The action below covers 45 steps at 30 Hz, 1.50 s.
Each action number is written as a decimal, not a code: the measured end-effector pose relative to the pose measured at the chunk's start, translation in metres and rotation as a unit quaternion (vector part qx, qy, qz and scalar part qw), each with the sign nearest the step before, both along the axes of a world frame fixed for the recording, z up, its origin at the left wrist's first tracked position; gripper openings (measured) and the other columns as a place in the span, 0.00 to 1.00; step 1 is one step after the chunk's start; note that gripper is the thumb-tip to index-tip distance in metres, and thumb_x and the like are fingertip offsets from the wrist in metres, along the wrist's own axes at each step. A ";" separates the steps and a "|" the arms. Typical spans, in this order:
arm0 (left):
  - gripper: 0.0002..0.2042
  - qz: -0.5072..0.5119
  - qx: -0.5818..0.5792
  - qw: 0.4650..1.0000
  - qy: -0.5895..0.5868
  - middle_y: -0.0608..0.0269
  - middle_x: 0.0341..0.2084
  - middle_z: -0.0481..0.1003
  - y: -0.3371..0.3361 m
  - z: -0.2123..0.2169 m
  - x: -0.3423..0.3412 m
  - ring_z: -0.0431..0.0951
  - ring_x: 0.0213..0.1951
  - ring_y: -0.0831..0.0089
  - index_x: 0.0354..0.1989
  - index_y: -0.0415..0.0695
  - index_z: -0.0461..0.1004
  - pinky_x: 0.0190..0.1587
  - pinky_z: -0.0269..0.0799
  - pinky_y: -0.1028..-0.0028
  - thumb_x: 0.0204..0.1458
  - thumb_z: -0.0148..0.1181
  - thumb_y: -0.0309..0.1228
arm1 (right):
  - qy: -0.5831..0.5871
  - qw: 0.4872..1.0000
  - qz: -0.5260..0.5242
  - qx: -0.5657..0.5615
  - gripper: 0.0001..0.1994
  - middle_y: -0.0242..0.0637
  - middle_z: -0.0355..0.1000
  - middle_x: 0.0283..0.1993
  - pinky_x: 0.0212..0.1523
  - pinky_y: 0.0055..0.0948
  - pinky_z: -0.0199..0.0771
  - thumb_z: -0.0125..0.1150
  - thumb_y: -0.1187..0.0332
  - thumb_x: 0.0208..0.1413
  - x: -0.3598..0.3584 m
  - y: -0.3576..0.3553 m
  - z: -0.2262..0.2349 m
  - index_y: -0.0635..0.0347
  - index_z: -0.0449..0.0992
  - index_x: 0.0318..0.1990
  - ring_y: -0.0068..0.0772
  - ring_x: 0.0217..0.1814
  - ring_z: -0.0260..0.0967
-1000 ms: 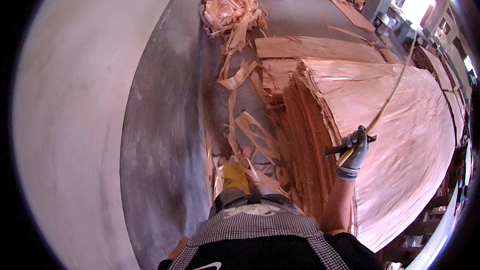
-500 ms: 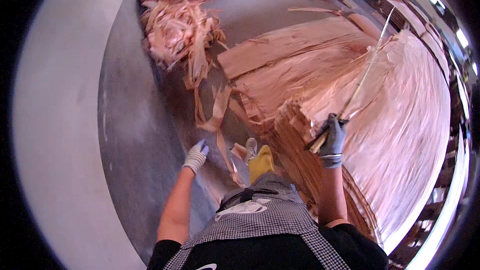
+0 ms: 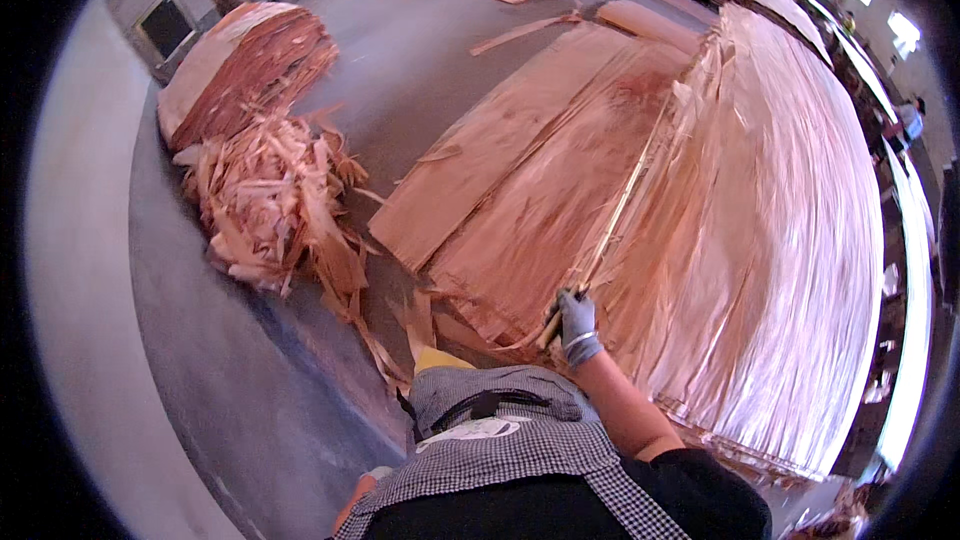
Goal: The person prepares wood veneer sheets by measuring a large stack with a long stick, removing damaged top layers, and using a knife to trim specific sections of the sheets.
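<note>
My right hand (image 3: 577, 328), in a grey glove, is closed round the lower end of a long thin pale stick (image 3: 632, 182). The stick slants up and away over the left edge of a tall stack of thin wood veneer sheets (image 3: 780, 230). Directly left of that stack lies a lower layer of reddish veneer sheets (image 3: 540, 210), with ragged near ends close to my right hand. Only a sliver of my left hand (image 3: 378, 474) shows low beside the checked apron; its fingers are hidden.
A heap of torn veneer scraps (image 3: 265, 205) lies on the floor at left, before another veneer stack (image 3: 250, 70). Loose strips (image 3: 375, 350) trail toward my feet. A pale wall (image 3: 80, 270) runs along the left. Another person (image 3: 908, 122) is at the far right.
My right hand has moved left with the stick, which now lies lower over the sheets. My left hand has dropped back beside my body. The view has turned to take in more at the left.
</note>
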<state>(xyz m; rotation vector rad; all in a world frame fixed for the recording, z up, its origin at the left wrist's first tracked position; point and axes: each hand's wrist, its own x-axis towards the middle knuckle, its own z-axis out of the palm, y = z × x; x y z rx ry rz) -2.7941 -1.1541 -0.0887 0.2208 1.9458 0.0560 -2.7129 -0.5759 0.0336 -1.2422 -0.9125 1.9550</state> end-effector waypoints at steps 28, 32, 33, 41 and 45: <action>0.16 -0.234 0.221 0.932 -0.166 0.47 0.41 0.73 0.456 -0.193 -0.332 0.73 0.44 0.56 0.48 0.39 0.69 0.47 0.67 0.69 0.54 0.47 0.33 | -0.564 0.797 0.201 -0.081 0.16 0.52 0.69 0.42 0.45 0.45 0.65 0.51 0.67 0.51 -0.165 -0.076 -0.434 0.62 0.66 0.47 0.56 0.45 0.66; 0.16 -0.177 0.191 0.951 -0.164 0.48 0.41 0.73 0.459 -0.246 -0.305 0.73 0.44 0.56 0.48 0.39 0.69 0.47 0.67 0.68 0.54 0.47 0.34 | -0.563 0.806 0.163 -0.077 0.15 0.52 0.69 0.46 0.48 0.39 0.65 0.52 0.67 0.51 -0.150 -0.057 -0.519 0.65 0.69 0.45 0.49 0.49 0.66; 0.16 -0.145 0.188 0.957 -0.167 0.48 0.41 0.73 0.460 -0.257 -0.297 0.73 0.44 0.56 0.48 0.39 0.69 0.48 0.67 0.68 0.54 0.47 0.33 | -0.559 0.811 0.141 -0.101 0.15 0.52 0.69 0.45 0.47 0.38 0.66 0.52 0.66 0.51 -0.147 -0.047 -0.535 0.65 0.69 0.45 0.48 0.48 0.67; 0.17 -0.196 0.231 0.934 -0.190 0.47 0.44 0.71 0.480 -0.327 -0.271 0.70 0.46 0.54 0.48 0.41 0.69 0.51 0.64 0.64 0.53 0.48 0.36 | -0.547 0.830 -0.108 0.023 0.09 0.34 0.71 0.30 0.25 0.26 0.69 0.52 0.72 0.51 -0.047 -0.024 -0.719 0.58 0.75 0.39 0.24 0.23 0.65; 0.17 -0.231 0.239 0.929 -0.162 0.47 0.44 0.71 0.495 -0.341 -0.276 0.71 0.46 0.54 0.48 0.40 0.69 0.51 0.64 0.64 0.52 0.49 0.36 | -0.480 0.850 -0.218 -0.005 0.12 0.31 0.72 0.35 0.31 0.23 0.70 0.49 0.76 0.50 -0.027 -0.037 -0.728 0.58 0.76 0.40 0.24 0.34 0.67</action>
